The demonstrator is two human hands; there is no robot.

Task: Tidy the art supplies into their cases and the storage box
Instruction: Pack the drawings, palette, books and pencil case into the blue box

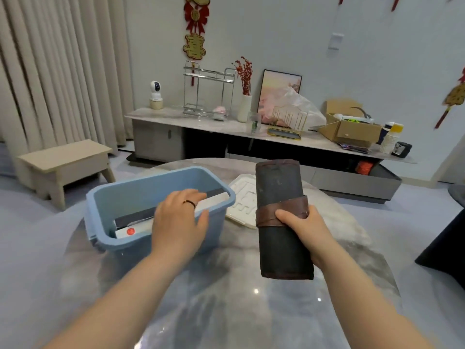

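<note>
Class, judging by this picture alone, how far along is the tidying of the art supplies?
Done: flat cases already lie inside the blue storage box. In hand: the right hand grips the rolled, strapped case above the table; the left hand rests on the box's contents. Left: the roll goes in, and the white lid lies beside the box.

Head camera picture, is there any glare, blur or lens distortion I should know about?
Head view: small bright glare spots on the glossy table; wide-angle bending bows the curtains and stretches the forearms; the left hand and right hand look slightly soft; lighting is even, shadows faint.
</note>
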